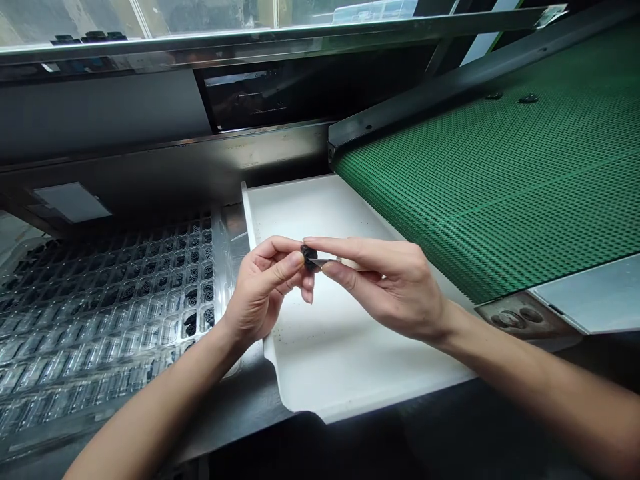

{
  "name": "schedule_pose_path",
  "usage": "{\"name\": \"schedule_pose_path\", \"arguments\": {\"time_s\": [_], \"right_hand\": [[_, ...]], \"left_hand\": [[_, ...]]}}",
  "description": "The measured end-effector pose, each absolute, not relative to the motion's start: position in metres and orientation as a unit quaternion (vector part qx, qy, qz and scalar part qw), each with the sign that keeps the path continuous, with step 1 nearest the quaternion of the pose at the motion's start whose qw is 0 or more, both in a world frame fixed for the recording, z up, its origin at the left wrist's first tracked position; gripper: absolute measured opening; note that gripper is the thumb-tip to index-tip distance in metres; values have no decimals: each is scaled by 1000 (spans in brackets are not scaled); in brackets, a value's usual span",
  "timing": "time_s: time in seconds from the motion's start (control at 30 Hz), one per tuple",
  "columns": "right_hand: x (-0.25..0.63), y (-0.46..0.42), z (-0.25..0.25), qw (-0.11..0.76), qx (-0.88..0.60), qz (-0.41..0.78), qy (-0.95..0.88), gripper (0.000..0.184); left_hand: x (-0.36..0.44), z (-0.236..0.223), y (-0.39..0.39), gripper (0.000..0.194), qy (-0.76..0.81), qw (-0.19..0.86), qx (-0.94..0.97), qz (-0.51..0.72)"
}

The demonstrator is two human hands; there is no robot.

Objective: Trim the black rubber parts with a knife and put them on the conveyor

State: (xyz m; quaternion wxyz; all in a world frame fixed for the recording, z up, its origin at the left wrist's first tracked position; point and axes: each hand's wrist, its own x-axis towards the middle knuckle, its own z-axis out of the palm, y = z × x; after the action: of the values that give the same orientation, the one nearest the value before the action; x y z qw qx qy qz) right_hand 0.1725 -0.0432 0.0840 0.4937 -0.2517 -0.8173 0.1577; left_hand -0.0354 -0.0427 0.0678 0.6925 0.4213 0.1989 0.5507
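My left hand (265,287) and my right hand (390,280) meet above the white tray (320,360). Between the fingertips of both sits a small black part (309,255). My left thumb and forefinger pinch it from the left. My right hand pinches a thin pale sliver or blade (327,261) that touches the part from the right. Both hands are closed in a pinch.
A clear plastic blister tray (100,313) with many small pockets, several holding black parts, lies at the left. A green mesh conveyor belt (500,173) slopes down at the right, with two black parts (529,99) far up it. Dark metal machine housing (150,167) stands behind.
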Motion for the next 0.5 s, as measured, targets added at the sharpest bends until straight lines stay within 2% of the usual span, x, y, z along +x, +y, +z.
{"name": "schedule_pose_path", "arguments": {"time_s": [0.5], "right_hand": [[173, -46, 86, 479, -267, 167, -820, 43]], "left_hand": [[-35, 69, -43, 21, 223, 691, 416, 547]]}}
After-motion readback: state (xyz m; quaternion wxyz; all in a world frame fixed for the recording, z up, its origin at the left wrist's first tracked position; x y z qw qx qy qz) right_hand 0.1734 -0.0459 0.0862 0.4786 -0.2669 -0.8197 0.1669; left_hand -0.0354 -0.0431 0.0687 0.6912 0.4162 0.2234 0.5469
